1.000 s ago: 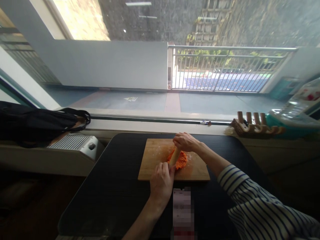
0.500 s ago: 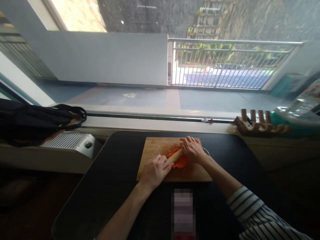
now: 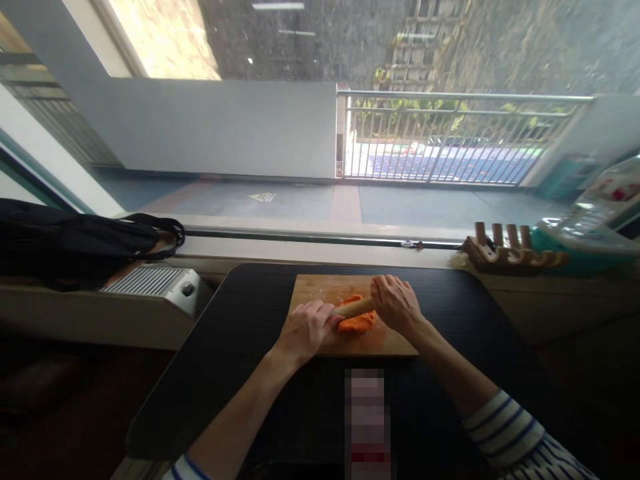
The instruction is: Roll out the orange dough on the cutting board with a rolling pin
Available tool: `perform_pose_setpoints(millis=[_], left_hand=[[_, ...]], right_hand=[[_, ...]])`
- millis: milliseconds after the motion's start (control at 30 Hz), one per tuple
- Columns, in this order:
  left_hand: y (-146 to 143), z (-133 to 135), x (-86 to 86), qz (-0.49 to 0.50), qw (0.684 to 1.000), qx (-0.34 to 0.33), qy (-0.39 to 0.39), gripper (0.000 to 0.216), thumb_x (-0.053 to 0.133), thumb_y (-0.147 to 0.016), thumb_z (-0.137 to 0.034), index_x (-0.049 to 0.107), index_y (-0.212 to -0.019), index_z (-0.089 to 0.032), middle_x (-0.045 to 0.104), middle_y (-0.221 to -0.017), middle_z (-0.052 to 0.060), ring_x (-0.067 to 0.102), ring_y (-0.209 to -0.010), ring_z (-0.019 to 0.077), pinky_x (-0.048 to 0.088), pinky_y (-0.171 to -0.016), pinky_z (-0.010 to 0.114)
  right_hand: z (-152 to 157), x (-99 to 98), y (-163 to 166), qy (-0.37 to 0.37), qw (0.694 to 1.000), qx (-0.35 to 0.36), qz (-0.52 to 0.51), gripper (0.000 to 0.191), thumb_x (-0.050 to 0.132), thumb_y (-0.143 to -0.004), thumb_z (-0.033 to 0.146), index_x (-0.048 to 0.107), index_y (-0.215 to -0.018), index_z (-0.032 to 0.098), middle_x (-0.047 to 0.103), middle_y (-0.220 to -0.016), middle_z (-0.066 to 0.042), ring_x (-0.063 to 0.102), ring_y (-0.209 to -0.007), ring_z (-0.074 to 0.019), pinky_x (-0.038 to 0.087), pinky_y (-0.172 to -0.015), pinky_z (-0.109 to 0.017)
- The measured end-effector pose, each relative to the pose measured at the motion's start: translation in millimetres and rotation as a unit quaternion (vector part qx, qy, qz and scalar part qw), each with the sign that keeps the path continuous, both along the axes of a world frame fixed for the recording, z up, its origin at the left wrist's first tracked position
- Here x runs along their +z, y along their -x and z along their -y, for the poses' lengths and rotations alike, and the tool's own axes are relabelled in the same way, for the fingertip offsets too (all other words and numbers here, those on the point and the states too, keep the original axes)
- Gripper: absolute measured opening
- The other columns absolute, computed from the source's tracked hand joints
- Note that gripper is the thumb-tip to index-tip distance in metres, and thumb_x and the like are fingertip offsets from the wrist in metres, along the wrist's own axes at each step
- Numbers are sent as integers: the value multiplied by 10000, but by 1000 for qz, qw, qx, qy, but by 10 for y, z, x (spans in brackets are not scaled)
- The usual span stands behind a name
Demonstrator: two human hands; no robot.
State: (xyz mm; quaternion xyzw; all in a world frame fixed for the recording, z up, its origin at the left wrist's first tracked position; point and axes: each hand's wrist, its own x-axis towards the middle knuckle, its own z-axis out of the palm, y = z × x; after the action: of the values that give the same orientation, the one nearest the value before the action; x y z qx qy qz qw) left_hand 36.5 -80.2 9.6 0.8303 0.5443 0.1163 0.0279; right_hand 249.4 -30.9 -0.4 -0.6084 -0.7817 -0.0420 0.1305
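A wooden rolling pin [image 3: 356, 308] lies slantwise across a flattened piece of orange dough [image 3: 357, 324], its right end farther from me. My left hand [image 3: 311, 325] is closed round the near left end. Round the far right end my right hand [image 3: 395, 301] is wrapped, over the right part of the board. Beneath the dough is a wooden cutting board [image 3: 313, 287] with pale flour-like specks on it. My fingers hide both ends of the pin.
The board rests on a black table [image 3: 240, 320] by a window sill. A black bag [image 3: 75, 243] lies over a white heater [image 3: 155, 287] at the left. On the right stand a wooden rack [image 3: 510, 250] and a teal container [image 3: 590, 247]. A blurred patch covers the front middle.
Both hands have shifted with the rolling pin, which now lies at a flatter angle toward the far side of the dough. More dough shows on the near side. The view has tilted slightly.
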Motion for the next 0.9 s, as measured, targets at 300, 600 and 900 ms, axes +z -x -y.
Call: perform_pose_setpoints(millis=[300,600,900], left_hand=[[-136,24,-471,-9,997,32,-70,488,327,-926,-476,487,-1272,-170,526,-1305,147,461,-1219,276,372,-979,440],[-122,-434,-425,-8,997,76,-13,621,245,-925,-530,333,-1406,-148,474,-1379,143,395,-1291,261,306,-1051,437],[-99,-693,-452,-9,995,93,23,589,200,-929,-514,331,-1413,-203,423,-1426,109,332,-1337,251,247,-1085,451]], right_hand=[[196,-193,-13,42,998,-31,21,338,330,-912,278,515,-1170,162,608,-1137,-140,527,-1044,-245,324,-881,-380],[-59,-199,51,72,996,-50,0,449,309,-899,290,417,-1323,188,490,-1340,-134,392,-1225,-281,162,-1034,-598],[-232,-164,94,88,995,-48,-1,422,304,-913,307,462,-1294,217,530,-1284,-124,421,-1198,-284,215,-1022,-573]])
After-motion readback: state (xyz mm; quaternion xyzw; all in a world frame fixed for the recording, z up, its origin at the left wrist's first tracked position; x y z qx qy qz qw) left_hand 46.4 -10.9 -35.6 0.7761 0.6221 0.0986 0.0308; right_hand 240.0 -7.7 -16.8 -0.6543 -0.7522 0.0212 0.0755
